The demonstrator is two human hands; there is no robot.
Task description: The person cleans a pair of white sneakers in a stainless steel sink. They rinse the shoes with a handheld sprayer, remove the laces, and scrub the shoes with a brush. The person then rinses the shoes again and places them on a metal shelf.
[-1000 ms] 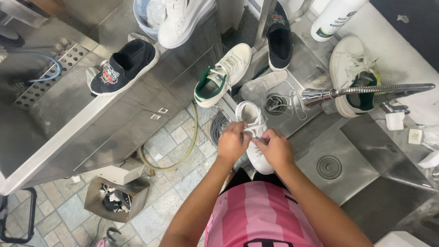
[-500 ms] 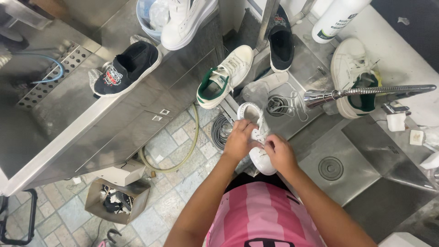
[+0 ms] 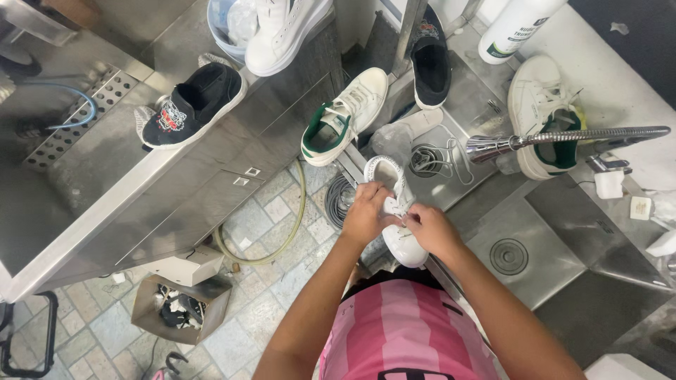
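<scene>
- A white sneaker [image 3: 396,218] is held over the front edge of the steel sink [image 3: 563,274], toe toward the person, heel opening toward the basin.
- The left hand [image 3: 366,214] is closed on the sneaker's side near the tongue; the right hand [image 3: 431,229] is pinched together at the lace area. Whether a lace is between those fingers cannot be told.
- Compared with a second ago, the sneaker is seen a little lower and nearer the body, and both hands have been drawn closer together over the laces. The work is judged to be lace handling on this shoe, not yet finished.
- Just beyond the sneaker, a loose coil of laces [image 3: 429,158] is lying in the sink's far left corner, unmoved.
- A spray hose [image 3: 563,138] is stretched across the sink from the right edge, unmoved.
- A white and green sneaker [image 3: 343,118] is propped on the counter edge left of the sink; another white shoe [image 3: 546,112] is set at the sink's far right side.
- A black slip-on [image 3: 191,105] is laid on the left counter [image 3: 105,183]; a dark shoe [image 3: 431,63] is stood at the sink's back edge.
- A white high-top [image 3: 282,32] is resting in a tub at the counter's far edge.
- A white bottle [image 3: 517,28] is stood at the far right corner.
- A cardboard box [image 3: 179,306] is on the tiled floor below the counter.
</scene>
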